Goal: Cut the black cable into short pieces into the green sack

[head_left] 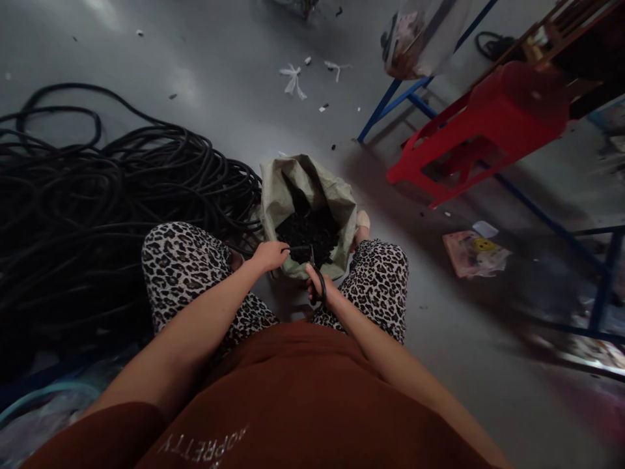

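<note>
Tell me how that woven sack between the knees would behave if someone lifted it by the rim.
The sack would probably sag and fold, since its rim already slumps in soft creases. It likely feels bottom-heavy: dark cut pieces fill its lower part. It may spill if tilted, because its mouth gapes open beside the left hand and the right hand.

Thin black tube (pixel 297 248) end pinched over open sack, black-handled scissors (pixel 316 277) upright just beside it.

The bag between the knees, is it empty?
No, the open bag holds a heap of small black pieces, just beyond the left hand and right hand.
</note>
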Demonstrator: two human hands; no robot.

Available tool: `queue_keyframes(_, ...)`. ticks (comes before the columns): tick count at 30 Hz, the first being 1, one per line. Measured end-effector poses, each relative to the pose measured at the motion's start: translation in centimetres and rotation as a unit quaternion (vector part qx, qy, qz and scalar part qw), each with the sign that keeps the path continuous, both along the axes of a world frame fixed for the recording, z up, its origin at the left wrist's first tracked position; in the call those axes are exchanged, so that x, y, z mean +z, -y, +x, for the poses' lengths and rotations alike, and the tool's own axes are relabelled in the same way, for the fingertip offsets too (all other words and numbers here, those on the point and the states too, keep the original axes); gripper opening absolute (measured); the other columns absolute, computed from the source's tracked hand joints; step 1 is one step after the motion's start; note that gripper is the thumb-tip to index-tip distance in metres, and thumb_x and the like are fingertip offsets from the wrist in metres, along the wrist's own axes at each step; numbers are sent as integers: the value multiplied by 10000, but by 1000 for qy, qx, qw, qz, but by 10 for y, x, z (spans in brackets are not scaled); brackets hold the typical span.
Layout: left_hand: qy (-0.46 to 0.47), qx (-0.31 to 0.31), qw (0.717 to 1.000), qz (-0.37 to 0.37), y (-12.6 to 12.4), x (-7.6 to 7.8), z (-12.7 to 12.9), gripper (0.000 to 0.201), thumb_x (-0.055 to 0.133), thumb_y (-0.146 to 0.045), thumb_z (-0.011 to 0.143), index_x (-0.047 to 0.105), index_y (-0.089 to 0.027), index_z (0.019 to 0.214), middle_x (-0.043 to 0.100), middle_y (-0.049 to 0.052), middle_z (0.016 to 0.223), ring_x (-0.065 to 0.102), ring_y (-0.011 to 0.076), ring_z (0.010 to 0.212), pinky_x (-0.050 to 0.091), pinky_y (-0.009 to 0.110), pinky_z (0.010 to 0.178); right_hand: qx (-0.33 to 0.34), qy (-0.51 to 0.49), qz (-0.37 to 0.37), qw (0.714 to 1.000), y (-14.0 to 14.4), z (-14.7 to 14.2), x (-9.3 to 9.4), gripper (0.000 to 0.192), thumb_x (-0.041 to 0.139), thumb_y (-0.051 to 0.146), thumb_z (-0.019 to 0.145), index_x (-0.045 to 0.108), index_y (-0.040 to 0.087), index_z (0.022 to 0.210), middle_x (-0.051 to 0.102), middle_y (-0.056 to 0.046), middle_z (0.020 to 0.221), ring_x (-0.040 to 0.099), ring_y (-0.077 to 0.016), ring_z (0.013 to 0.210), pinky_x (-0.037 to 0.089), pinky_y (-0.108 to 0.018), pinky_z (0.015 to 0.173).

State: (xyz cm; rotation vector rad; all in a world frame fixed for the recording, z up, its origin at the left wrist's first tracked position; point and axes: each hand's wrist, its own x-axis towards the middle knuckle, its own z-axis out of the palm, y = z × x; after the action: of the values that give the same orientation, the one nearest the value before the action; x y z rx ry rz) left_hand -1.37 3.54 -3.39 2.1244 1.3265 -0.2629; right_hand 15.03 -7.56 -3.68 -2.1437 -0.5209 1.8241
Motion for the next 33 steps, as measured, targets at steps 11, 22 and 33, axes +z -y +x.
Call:
queue_keyframes(11,22,-11,1000,-12,1,3,1,366,428,-340,896,682,-248,1143,696,27,1153,623,212,1068,465,264,877,7,-21,12,1000,-3,-4,6,497,463,576,897,542,131,691,529,4,473,507,-97,345,373,-172,324)
queue_keyframes(22,53,-19,998,-20,2,1,0,359,434,-318,876,708,-257,1100,730,30,1044,650,225,968,475,268,779,1,-20,12,1000,-4,-5,5,495,477,571,895,539,131,677,526,0,469,508,-102,336,383,-186,325)
queue_keyframes(33,81,3,996,-35,2,-5,-2,333,471,-307,854,725,-269,1066,735,29,1021,649,230,974,475,277,811,7,-10,7,1000,-7,-6,17,482,471,561,901,544,127,704,534,0,488,504,-93,345,349,-170,321)
